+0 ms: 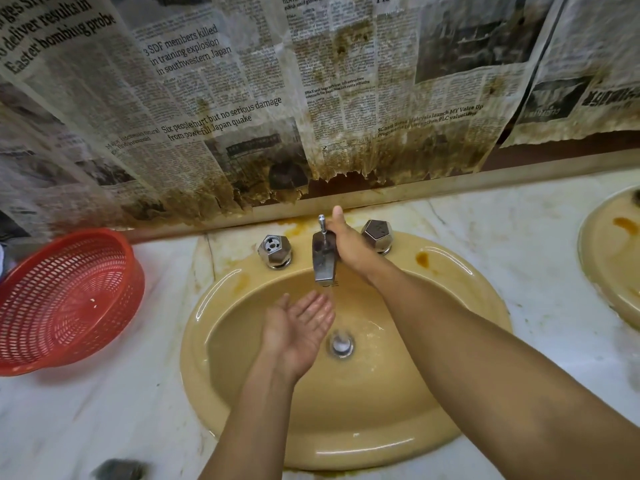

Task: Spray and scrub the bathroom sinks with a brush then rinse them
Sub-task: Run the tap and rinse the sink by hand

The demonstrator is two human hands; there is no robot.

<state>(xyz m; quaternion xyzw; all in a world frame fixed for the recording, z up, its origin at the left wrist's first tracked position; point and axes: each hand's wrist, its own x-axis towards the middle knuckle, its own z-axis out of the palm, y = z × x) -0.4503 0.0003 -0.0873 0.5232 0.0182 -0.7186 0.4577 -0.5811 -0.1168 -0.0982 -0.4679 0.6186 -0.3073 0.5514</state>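
Sink rim sits near basket on marble counter; left hand cupped loosely, right hand grips tap.

Water is running from the faucet into the yellow sink, and the left hand is cupping palm-up under the stream, just above the drain. The right hand is gripping the faucet's base from the right, its thumb pointing toward the wall (its fingers are hiding behind the metal). A faceted knob is sitting on either side, the left knob and the right knob. A red basket is tilting on the marble counter at left. Stained newspaper is hanging on the wall. A second sink is showing at the right edge.
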